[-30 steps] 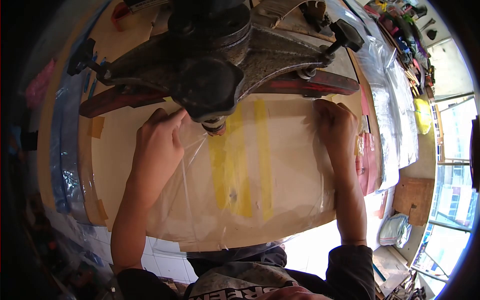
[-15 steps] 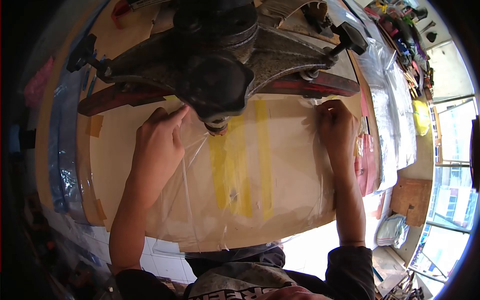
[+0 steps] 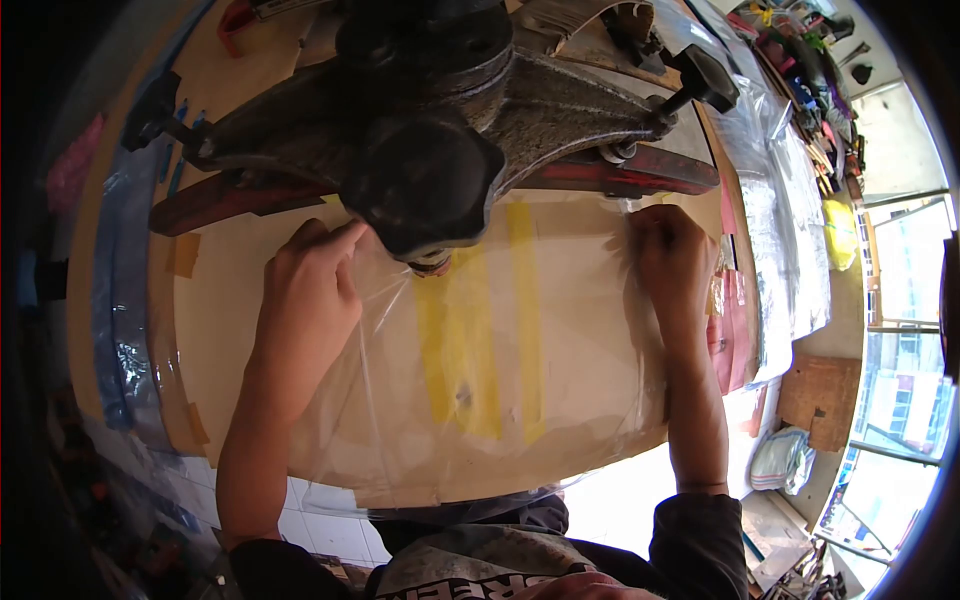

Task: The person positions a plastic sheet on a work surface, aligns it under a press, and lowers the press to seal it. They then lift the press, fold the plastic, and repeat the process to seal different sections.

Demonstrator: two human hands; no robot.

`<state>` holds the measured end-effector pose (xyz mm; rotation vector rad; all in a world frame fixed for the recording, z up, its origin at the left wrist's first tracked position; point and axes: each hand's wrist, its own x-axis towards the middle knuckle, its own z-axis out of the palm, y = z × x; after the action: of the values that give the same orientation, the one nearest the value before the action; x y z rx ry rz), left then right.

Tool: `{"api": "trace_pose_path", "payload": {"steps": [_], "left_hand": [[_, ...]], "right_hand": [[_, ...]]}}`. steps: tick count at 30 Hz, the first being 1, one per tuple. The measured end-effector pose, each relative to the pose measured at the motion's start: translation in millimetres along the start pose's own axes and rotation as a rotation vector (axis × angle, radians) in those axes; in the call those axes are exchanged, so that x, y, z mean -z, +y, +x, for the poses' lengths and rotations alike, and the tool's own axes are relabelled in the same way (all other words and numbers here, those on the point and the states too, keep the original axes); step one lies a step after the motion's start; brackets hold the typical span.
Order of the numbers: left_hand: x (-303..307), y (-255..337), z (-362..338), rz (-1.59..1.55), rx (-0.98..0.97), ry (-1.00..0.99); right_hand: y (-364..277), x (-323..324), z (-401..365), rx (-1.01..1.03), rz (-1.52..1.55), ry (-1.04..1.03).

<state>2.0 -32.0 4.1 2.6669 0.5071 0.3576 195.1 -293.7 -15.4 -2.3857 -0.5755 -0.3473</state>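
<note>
A sheet of clear plastic (image 3: 390, 390) lies over a brown board (image 3: 225, 330), with creases running down its left part. My left hand (image 3: 308, 310) pinches the sheet's upper left, its fingertips partly behind a black knob (image 3: 420, 182). At the upper right, my right hand (image 3: 676, 255) has its fingers closed at the sheet's edge, near a red bar (image 3: 640, 174). Yellow tape strips (image 3: 458, 350) show through the plastic between my hands.
A heavy dark metal clamp (image 3: 565, 105) with several knobs overhangs the board's far side. Blue pencils (image 3: 175, 170) lie at the upper left. Bundled clear plastic (image 3: 790, 240) and a pink piece (image 3: 735, 340) are on the right. A red object (image 3: 235, 25) sits at the back left.
My left hand has shifted slightly left and down with the plastic, whose creases look a little flatter. The right hand stays nearly in place. The view has moved slightly.
</note>
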Motion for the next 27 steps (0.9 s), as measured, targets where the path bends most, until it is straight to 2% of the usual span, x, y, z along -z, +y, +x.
{"api": "trace_pose_path", "payload": {"steps": [7,13,27], "left_hand": [[-0.9,-2.7,-1.3,-0.027,-0.035,0.045],[1.6,-0.9,-0.8,-0.019,0.013,0.013],[-2.7,-6.7,-1.1,-0.048,-0.062,0.073]], "right_hand": [[-2.3,-0.7,-0.4,0.009,-0.003,-0.004],[-2.4,-1.6,-0.3,0.034,-0.012,0.0],[-2.0,-2.5,-0.1,0.072,-0.026,0.025]]}}
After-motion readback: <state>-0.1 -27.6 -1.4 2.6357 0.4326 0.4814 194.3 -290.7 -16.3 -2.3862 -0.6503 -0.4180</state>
